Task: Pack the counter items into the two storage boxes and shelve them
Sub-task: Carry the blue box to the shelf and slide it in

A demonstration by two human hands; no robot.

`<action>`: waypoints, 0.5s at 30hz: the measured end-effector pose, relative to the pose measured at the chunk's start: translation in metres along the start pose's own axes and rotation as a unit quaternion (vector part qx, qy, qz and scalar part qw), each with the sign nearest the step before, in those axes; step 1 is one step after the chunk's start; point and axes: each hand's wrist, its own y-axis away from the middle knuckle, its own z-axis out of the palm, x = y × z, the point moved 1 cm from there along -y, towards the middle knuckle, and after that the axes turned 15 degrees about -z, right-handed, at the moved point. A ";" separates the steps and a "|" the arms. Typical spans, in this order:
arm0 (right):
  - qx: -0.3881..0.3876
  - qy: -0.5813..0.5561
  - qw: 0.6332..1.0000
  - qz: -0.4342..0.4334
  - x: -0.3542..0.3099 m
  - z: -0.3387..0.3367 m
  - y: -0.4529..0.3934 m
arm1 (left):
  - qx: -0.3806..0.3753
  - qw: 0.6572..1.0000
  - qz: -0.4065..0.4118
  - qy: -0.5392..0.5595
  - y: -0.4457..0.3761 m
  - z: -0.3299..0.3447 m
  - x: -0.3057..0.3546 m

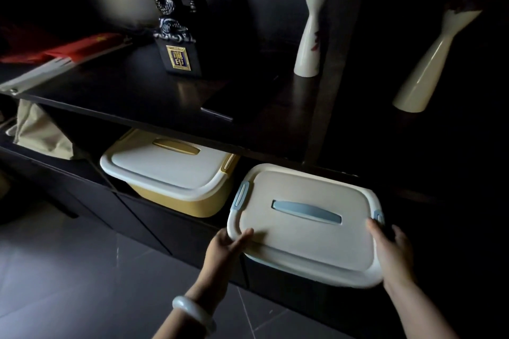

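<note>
Left hand pinches near-left lid corner of blue box. Right hand lies flat, fingers straight, against right side. Box juts half out of shelf, beside yellow box. Sliding in or out: keep level, sides even, clear of tabletop edge.

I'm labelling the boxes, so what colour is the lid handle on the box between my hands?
The handle is light blue, best seen in the head view.

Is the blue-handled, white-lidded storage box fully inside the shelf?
No, the blue-handled, white-lidded storage box juts out past the dark shelf's front edge.
</note>
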 end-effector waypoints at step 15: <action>-0.018 0.050 0.999 -0.010 -0.001 0.032 0.013 | -0.046 0.996 -0.014 0.078 0.004 0.023 -0.019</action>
